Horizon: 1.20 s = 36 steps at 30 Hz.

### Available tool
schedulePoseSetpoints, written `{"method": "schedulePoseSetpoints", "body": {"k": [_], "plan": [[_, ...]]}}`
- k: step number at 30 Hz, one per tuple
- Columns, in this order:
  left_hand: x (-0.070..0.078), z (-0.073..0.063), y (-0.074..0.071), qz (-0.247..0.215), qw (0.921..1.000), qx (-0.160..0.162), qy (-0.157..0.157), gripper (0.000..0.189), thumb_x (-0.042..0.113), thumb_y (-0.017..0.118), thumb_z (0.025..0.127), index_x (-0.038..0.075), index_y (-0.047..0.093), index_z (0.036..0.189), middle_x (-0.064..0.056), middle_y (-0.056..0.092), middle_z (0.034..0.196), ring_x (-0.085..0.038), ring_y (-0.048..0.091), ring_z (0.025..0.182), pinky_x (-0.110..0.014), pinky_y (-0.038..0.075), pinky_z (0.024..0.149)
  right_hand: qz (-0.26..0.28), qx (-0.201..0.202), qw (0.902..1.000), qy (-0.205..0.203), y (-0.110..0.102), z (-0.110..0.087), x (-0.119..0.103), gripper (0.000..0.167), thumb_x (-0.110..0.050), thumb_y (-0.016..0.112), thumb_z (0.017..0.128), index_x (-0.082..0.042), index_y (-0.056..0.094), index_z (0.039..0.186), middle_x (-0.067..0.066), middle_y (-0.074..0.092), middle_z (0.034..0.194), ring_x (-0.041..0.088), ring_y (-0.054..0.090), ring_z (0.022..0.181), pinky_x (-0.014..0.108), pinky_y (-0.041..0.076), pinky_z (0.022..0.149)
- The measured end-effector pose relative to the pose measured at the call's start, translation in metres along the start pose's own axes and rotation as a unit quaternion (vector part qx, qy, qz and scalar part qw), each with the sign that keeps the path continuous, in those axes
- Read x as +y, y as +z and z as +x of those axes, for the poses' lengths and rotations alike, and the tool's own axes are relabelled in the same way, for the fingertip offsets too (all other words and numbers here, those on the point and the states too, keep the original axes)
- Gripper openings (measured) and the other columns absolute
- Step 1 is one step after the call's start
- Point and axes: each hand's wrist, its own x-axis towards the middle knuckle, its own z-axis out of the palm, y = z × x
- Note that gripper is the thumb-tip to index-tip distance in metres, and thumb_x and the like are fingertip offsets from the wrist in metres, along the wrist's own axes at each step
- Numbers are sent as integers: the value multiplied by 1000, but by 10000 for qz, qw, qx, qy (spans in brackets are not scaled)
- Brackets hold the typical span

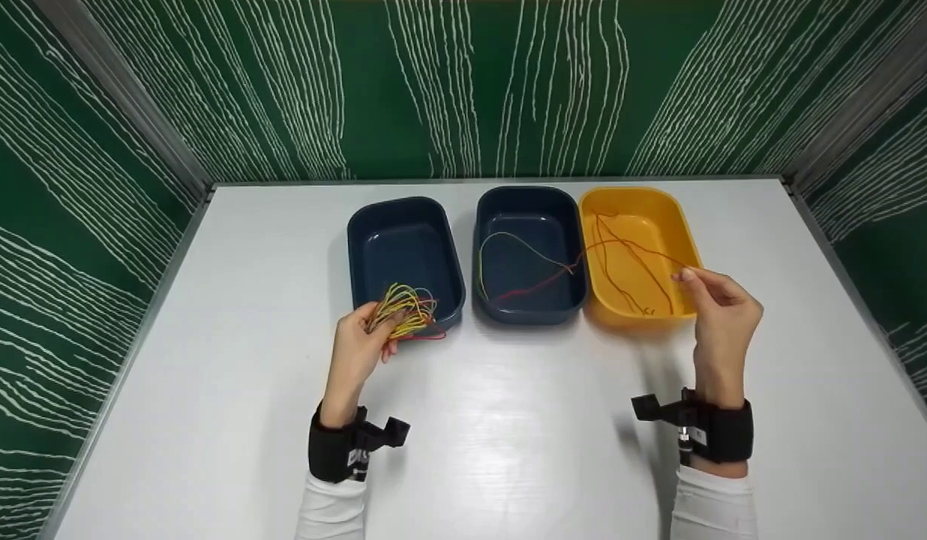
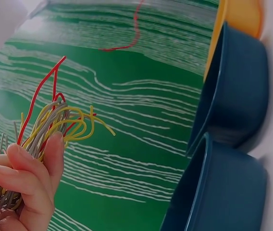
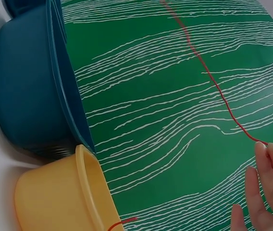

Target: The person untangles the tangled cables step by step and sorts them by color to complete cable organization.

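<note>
My left hand [image 1: 362,337] grips a tangled bundle of thin wires [image 1: 407,309] at the near edge of the left blue bin [image 1: 394,259]. Yellow, grey and red wires [image 2: 55,118] stick out above the fingers in the left wrist view. At the yellow bin's right rim, my right hand [image 1: 722,304] pinches the end of a red wire [image 3: 208,72] between thumb and forefinger. That wire stretches left over the yellow bin [image 1: 632,196] towards the middle blue bin [image 1: 529,315]. A yellow-green wire [image 1: 512,235] loops over the middle bin.
Several red wires [image 1: 621,289] lie in the yellow bin. The three bins stand side by side towards the back of the white table [image 1: 493,420]. Green panels [image 1: 493,90] with white lines rise behind and at both sides.
</note>
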Motion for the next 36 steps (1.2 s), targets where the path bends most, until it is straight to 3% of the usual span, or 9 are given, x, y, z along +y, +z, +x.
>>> {"method": "schedulePoseSetpoints", "body": {"k": [5, 15, 20, 24, 28, 36], "plan": [[14, -8, 0, -43, 10000, -25, 29, 13, 1, 57, 84, -12, 56, 88, -7, 52, 51, -7, 44, 37, -16, 35, 35, -43, 153, 9998, -76, 0, 7, -3, 24, -1, 73, 69, 15, 64, 84, 11, 65, 69, 21, 60, 68, 23, 46, 72], [-4, 0, -1, -40, 10000, -35, -58, 16, 5, 58, 84, -10, 57, 91, -7, 53, 52, -9, 45, 38, -17, 35, 35, -209, 319, 9973, -630, -4, 30, -7, 19, 0, 72, 69, 14, 65, 80, 9, 65, 68, 22, 58, 67, 22, 44, 72], [8, -6, 1, -23, 10000, -45, -38, 15, 2, 57, 84, -12, 56, 90, -7, 51, 51, -7, 43, 37, -17, 35, 35, -613, 378, 9937, -853, -4, 37, -13, 17, -1, 70, 72, 12, 65, 81, 6, 66, 69, 19, 58, 70, 22, 44, 74], [21, -12, 3, 24, 10000, -73, 61, 14, 0, 56, 84, -13, 55, 89, 1, 49, 50, -6, 43, 37, -15, 35, 35, -1313, 568, 9846, -1007, -2, 37, -22, 14, -4, 68, 75, 9, 67, 81, -1, 66, 69, 14, 57, 72, 22, 42, 74], [22, -12, 3, 80, 9998, -149, 124, 13, 0, 55, 85, -12, 56, 89, -1, 50, 50, -7, 43, 37, -14, 34, 35, -1820, 787, 9742, -1076, -2, 38, -27, 10, -6, 67, 77, 3, 69, 80, -7, 65, 68, 10, 56, 71, 20, 41, 72], [22, -12, 3, 91, 9997, -213, 59, 15, 1, 55, 85, -11, 56, 93, -6, 50, 53, -7, 41, 38, -13, 33, 37, -2238, 1060, 9600, -1303, -12, 51, -18, 8, -9, 67, 78, -2, 71, 79, -14, 62, 68, 5, 54, 71, 19, 38, 72]]}}
